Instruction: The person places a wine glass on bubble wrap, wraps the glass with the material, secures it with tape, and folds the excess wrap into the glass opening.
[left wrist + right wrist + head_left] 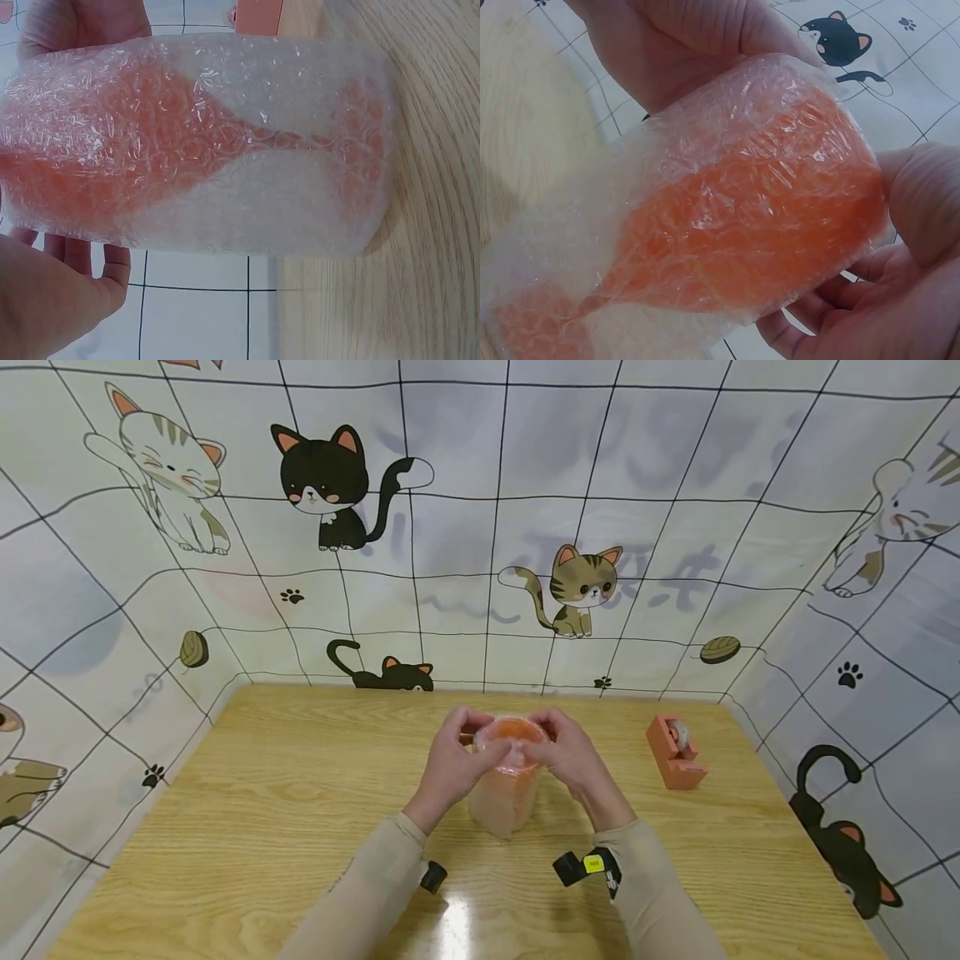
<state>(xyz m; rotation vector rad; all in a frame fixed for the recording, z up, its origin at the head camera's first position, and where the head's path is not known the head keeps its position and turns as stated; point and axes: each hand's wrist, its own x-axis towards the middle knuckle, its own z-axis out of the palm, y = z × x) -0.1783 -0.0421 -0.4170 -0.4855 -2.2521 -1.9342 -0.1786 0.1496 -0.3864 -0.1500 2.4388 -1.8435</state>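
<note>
An orange stemmed glass (165, 135), wrapped in clear bubble wrap (240, 202), stands upright on the table, its bowl at the top and its foot at the bottom. My left hand (461, 756) grips the upper left side of the wrapped glass, thumb over the near rim. On the right, my right hand (576, 760) holds the opposite side, its thumb likewise at the near rim. The two thumbs meet close together over the wrap's top edge. In the right wrist view, the right hand's fingers (832, 304) curl around the wrapped bowl.
A coral-pink tape dispenser (675, 756) with a roll of tape stands to the right of the hands on the wooden table (315, 777). Behind and at both sides hangs a cat-printed cloth (465, 527). A small black camera device (588, 867) is strapped at the right wrist.
</note>
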